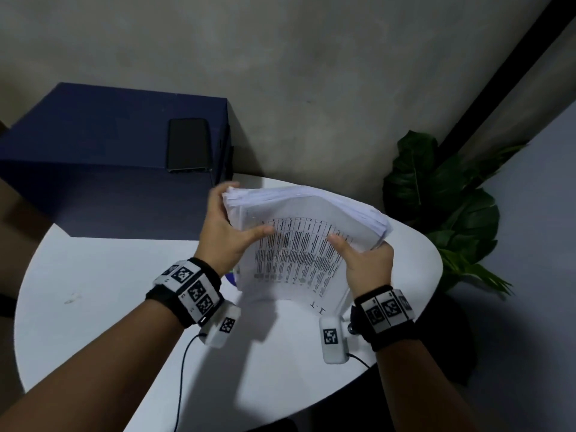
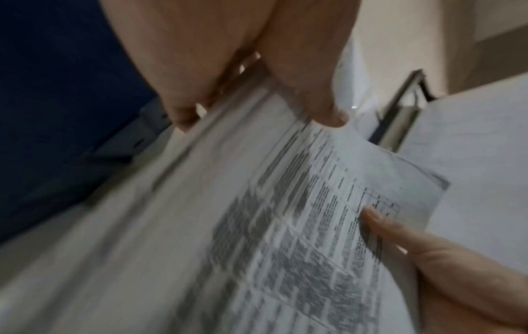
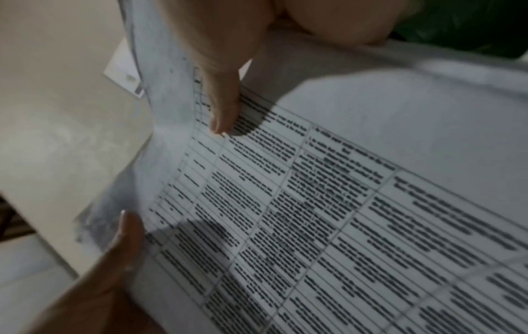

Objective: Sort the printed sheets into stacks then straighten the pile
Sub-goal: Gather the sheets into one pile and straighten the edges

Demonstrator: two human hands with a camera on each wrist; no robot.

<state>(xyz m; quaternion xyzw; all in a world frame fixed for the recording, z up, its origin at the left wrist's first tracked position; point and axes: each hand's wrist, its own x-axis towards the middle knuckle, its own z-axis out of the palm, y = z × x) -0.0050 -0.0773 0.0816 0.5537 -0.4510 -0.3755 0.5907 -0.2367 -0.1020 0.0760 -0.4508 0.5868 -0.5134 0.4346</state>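
A thick pile of printed sheets [image 1: 299, 238] stands tilted above the white round table [image 1: 109, 291], its front page covered by a printed table of text. My left hand [image 1: 230, 229] grips the pile's left edge, thumb on the front page and fingers behind. My right hand [image 1: 364, 260] grips the right edge the same way. In the left wrist view the pile of sheets [image 2: 257, 226] fills the frame, my left hand [image 2: 257, 90] pinching its top edge. In the right wrist view my right hand [image 3: 223, 90] has its thumb pressed on the printed page [image 3: 314, 203].
A dark blue box [image 1: 109, 145] stands at the table's back left with a black phone [image 1: 188, 145] lying on it. A green leafy plant [image 1: 442, 207] is beside the table on the right. Something small and coloured [image 1: 232, 275] lies on the table under the pile.
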